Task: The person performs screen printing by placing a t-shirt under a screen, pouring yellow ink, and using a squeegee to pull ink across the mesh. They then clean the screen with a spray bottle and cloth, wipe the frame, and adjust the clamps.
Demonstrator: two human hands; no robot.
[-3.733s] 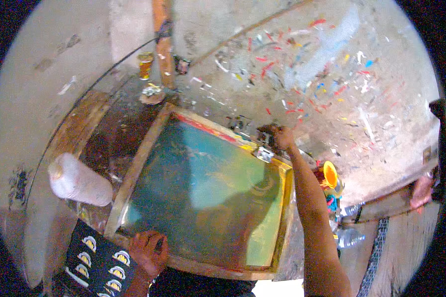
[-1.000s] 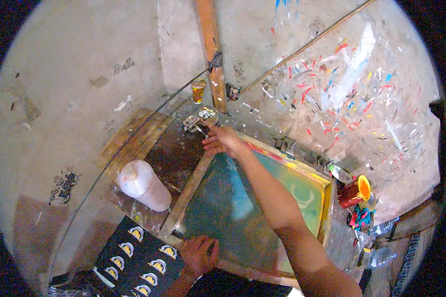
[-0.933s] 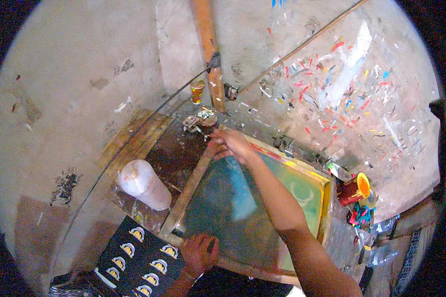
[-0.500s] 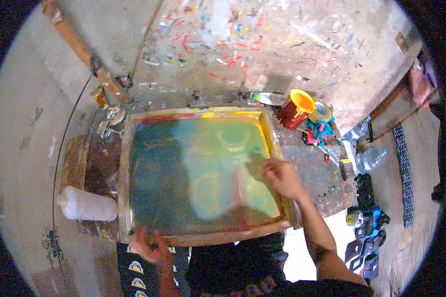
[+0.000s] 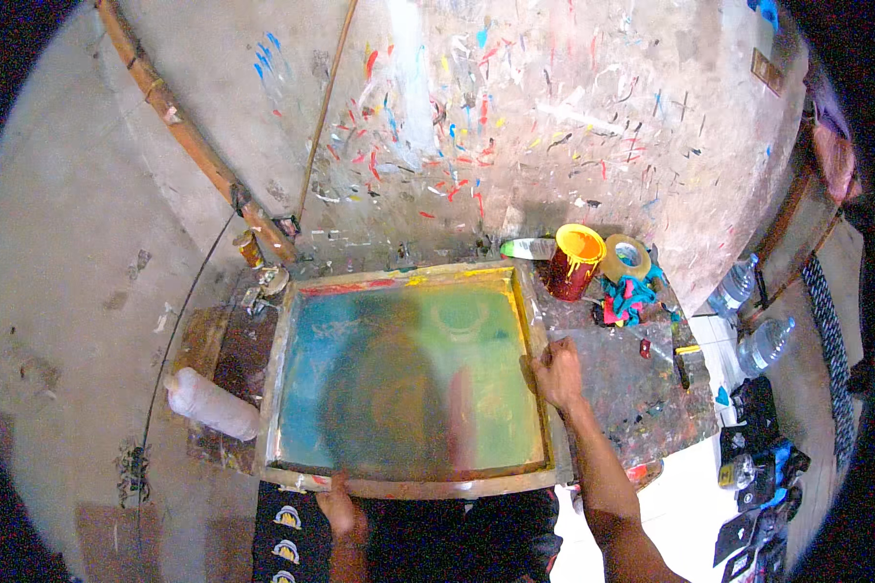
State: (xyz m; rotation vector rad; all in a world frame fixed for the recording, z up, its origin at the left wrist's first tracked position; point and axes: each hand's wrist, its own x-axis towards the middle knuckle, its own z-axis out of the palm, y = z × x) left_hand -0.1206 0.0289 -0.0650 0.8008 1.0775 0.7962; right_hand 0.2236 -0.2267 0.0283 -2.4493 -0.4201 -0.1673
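Note:
A wooden-framed printing screen (image 5: 301, 389) lies on the paint-stained table, its mesh tinted blue, green and yellow with a reddish streak. Along the frame's right side, my right hand (image 5: 558, 374) is closed with its fingers curled at the wood. My left hand (image 5: 340, 505) grips the front rail left of the middle; its thumb lies on top, and the other fingers are hidden below. A dark shadow falls across the middle of the mesh.
A white plastic bottle (image 5: 212, 404) lies left of the screen. At the back right are a red can with yellow paint (image 5: 576, 262), a tape roll (image 5: 628, 255) and coloured rags (image 5: 630, 299). Beyond the table's right side are clear bottles (image 5: 766, 346) and dark printed pieces (image 5: 749, 418). A paint-smeared wall rises behind.
My left hand has come from the front left corner onto the front rail and closed on it. My right hand has moved from over the mesh to the right rail. The view has shifted.

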